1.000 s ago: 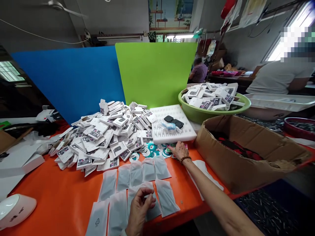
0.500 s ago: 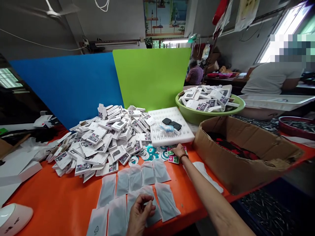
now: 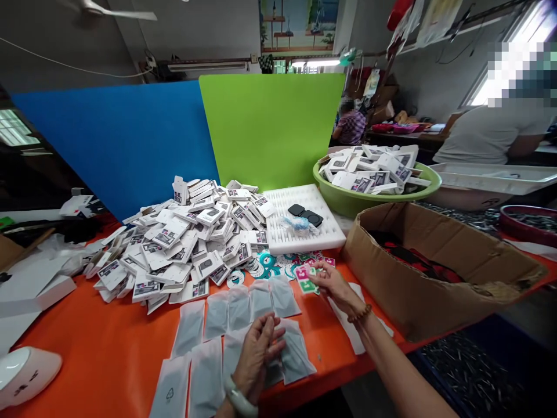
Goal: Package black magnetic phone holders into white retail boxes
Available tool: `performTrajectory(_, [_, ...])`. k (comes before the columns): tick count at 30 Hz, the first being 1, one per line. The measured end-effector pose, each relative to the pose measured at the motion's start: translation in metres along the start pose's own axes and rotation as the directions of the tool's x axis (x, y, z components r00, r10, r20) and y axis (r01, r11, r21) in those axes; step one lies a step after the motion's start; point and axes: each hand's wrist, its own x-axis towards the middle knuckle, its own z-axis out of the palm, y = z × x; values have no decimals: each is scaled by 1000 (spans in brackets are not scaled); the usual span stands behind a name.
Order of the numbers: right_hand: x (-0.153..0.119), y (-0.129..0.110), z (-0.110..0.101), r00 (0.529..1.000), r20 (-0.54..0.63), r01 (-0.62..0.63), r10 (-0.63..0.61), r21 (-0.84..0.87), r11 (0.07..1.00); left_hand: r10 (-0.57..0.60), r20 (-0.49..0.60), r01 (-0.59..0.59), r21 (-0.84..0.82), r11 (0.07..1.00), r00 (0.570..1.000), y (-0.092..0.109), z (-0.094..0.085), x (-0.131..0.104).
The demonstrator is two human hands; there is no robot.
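Note:
My right hand pinches a small pink-and-green sticker sheet between thumb and fingers, just above the orange table. Nearer to me, my left hand hovers over the frosted pouches, fingers loosely bent and apart, with nothing visible in them. The pouches lie in two rows, each with something dark inside; one is a back-row pouch, another a front-row pouch. Beyond my right hand are more pink-and-green pieces and a scatter of teal-and-white rings.
A big heap of small white boxes covers the table's left middle. Behind the rings, a white foam tray carries black pads. To the right stand a cardboard carton and a green basin full of boxes. Two people sit farther back.
My right hand has lifted the sticker sheet from the pile and drawn it towards me. My left hand has risen slightly forward and its fingers have loosened.

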Motion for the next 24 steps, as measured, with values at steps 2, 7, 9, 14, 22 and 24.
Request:
performTrajectory(2, [-25, 0, 19, 984, 179, -33, 14, 106, 994, -37, 83, 44, -84, 995, 996, 3, 10, 0])
performTrajectory(7, [-65, 14, 63, 921, 387, -96, 46, 111, 989, -116, 215, 174, -274, 946, 970, 2, 16, 1])
performTrajectory(9, [-72, 21, 73, 951, 309, -11, 13, -7, 1000, -143, 184, 198, -333, 922, 972, -1, 10, 1])
performTrajectory(14, [-90, 30, 90, 978, 109, 202, -175, -341, 918, -72, 56, 89, -448, 889, 996, -8, -5, -2])
performTrajectory(22, [-113, 30, 110, 961, 144, 274, -234, -443, 853, 18, -6, -19, -558, 829, 1000, -10, -5, -12])
performTrajectory(24, [-113, 32, 111, 967, 122, 256, -225, -449, 856, 1, 0, -1, -585, 811, 1000, -10, -7, -13])
